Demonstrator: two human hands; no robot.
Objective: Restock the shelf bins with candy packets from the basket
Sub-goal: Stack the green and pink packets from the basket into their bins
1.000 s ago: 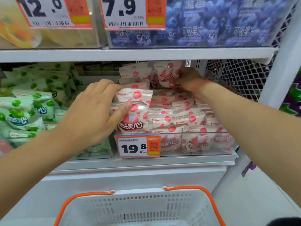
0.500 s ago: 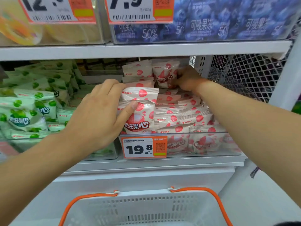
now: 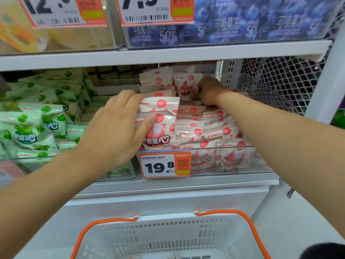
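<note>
Here, two hands in the clear bin (image 3: 233,159) of pink lychee candy packets (image 3: 203,131), too many heaped to count.

Left hand (image 3: 113,131) gripping two stacked packets (image 3: 158,118) at the bin's front left corner, thumb pressed on the lower one. Right hand (image 3: 210,90) curled round one upright packet (image 3: 185,86) at the back. One orange price tag (image 3: 164,165) reading 19.8 on the bin front. Green candy packets (image 3: 33,128) piled in the next bin, left. White basket (image 3: 168,238) with two orange handles below, inside largely out of frame.
</note>
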